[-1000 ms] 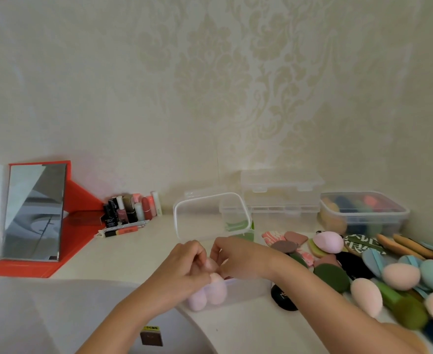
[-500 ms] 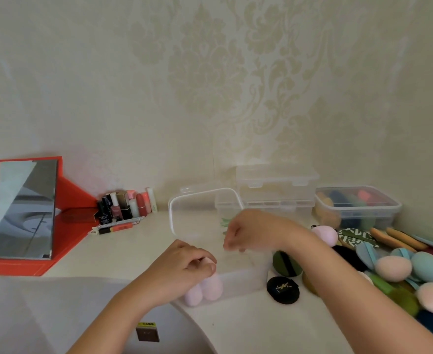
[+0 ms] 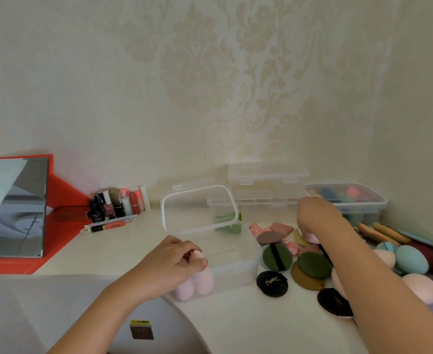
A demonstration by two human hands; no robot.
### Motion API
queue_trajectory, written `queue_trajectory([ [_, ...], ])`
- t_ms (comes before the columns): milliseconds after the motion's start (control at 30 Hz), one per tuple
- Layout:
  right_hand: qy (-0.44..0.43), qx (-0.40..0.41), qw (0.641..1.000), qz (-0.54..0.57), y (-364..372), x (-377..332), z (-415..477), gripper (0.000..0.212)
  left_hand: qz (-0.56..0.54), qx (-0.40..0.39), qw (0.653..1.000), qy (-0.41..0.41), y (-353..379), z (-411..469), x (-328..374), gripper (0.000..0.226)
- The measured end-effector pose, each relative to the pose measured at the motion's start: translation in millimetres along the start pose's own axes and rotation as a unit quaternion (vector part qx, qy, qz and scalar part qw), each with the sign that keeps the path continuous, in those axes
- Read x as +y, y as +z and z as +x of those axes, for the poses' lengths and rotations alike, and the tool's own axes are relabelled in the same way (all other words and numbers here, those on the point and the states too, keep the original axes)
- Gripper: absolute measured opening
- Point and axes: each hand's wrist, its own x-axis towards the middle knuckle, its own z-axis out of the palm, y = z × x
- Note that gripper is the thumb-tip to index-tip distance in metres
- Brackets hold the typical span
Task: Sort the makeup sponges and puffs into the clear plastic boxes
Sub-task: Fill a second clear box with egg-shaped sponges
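A person sorts makeup sponges at a white dressing table (image 3: pixel 236 325) set against a patterned wall. The open clear plastic box (image 3: pixel 238 273) sits in the near middle of the table, its lid (image 3: pixel 200 208) standing up along the far side. Two soft, egg-shaped pale pink sponges (image 3: pixel 184 290) stand side by side in its near left corner.

The left hand (image 3: pixel 169 261) reaches over that corner, fingers and thumb curled closely round the tip of the upright pink sponge (image 3: pixel 202 275), the taller of the pair.

The right hand (image 3: pixel 315 218) stretches to the heap of loose puffs on the right. Its fingers are bent downward onto a loose pink sponge (image 3: pixel 312 237), but the knuckles hide the fingertips, so I cannot tell whether it has hold of it.

Round green puffs (image 3: pixel 313 264) with black straps, a black puff (image 3: pixel 271 283) with a gold logo and a teal sponge (image 3: pixel 410 259) lie near that arm.

A lidded box (image 3: pixel 348 203) of coloured pieces sits far right, beside stacked clear boxes (image 3: pixel 267 182). A red-framed mirror (image 3: pixel 13 208) and a cluster of cosmetics bottles (image 3: pixel 118 205) stand far left.
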Motion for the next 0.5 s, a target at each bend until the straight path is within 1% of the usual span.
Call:
queue_trajectory([
  [33,0.002,0.002,1.000,0.001,-4,-3,-2,0.014,0.004,0.001,1.000,0.004,0,0,0,0.025],
  [100,-0.006,-0.009,1.000,0.007,-20,-11,-8,0.026,0.011,0.005,1.000,0.014,0,1,1,0.023],
  [133,-0.019,-0.023,1.000,0.003,-30,-16,-13,0.024,0.013,0.006,1.000,0.018,0,1,0,0.023],
  [167,-0.039,-0.030,0.999,0.012,-40,-22,-17,0.014,0.013,0.007,1.000,0.021,1,1,0,0.022],
  [200,-0.067,-0.030,0.996,0.043,-48,-28,-22,0.009,0.010,0.008,1.000,0.022,1,1,-1,0.021],
  [267,-0.141,-0.015,0.979,0.146,-57,-41,-34,0.027,0.005,0.014,0.999,0.032,2,2,-2,0.020],
  [333,-0.207,-0.005,0.953,0.219,-56,-56,-51,0.031,0.002,0.021,0.999,0.044,4,3,-3,0.024],
  [400,-0.245,-0.003,0.942,0.228,-45,-71,-54,0.031,0.002,0.019,0.998,0.052,4,5,-5,0.027],
  [500,-0.265,0.018,0.942,0.203,-19,-90,-47,0.030,0.011,0.014,0.998,0.055,5,6,-7,0.025],
])
